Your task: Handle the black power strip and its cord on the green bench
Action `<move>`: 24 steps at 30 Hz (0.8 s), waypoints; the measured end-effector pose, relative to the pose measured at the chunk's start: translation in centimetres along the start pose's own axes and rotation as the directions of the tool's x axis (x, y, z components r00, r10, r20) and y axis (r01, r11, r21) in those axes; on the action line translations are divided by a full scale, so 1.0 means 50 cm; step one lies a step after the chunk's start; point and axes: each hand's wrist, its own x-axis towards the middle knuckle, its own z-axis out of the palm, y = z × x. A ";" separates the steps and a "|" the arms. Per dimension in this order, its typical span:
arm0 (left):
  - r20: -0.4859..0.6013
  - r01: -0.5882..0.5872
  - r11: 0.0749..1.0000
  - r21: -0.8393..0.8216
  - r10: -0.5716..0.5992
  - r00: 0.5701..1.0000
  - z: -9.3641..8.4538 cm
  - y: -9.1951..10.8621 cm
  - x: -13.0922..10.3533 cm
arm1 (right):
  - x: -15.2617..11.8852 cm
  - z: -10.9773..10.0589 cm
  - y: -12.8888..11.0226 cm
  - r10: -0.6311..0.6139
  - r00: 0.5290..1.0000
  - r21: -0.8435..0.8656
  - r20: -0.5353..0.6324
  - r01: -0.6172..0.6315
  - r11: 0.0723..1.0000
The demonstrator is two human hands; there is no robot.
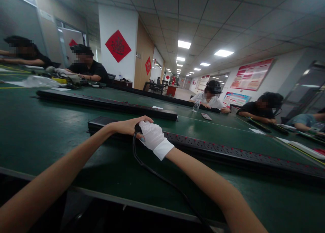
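My left hand (128,127), bare, curls its fingers and thumb around the black head of a cable (152,173); a bluish thumbnail shows. Pressed against it is my right hand (152,134) in a white mesh glove, closed on the same cable head. The fingertips of both hands and most of that head are hidden. From my hands the cable loops down and rightward over the table's near edge. Directly behind them lies a long black power strip (215,149) with rows of sockets and red dots, a plain black block at its left end.
A second black power strip (109,103) lies farther back on the green table (76,151). Beyond stand a clear water bottle (196,105) and a phone (206,116). Clear plastic wrap (38,81) lies at the far left. Several people sit around the table.
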 end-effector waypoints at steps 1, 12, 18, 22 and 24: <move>0.000 -0.003 1.000 0.003 0.003 1.000 0.000 0.001 0.000 | 0.000 0.001 0.000 -0.001 1.000 0.002 -0.006 0.001 1.000; -0.078 0.019 0.996 0.087 -0.012 0.997 0.010 -0.004 0.005 | 0.004 -0.002 0.004 -0.009 0.999 0.000 0.033 0.009 1.000; -0.137 0.034 0.981 0.189 -0.008 0.991 0.016 0.002 0.002 | 0.003 -0.003 0.004 0.004 0.999 -0.013 0.045 -0.003 1.000; -0.197 0.082 0.944 0.320 -0.019 0.980 0.020 0.000 0.001 | 0.004 -0.001 0.005 -0.015 0.999 -0.022 0.046 0.016 1.000; -0.208 0.106 0.917 0.384 -0.026 0.978 0.020 0.000 0.000 | 0.005 -0.001 0.004 -0.007 0.999 -0.031 0.035 0.008 0.999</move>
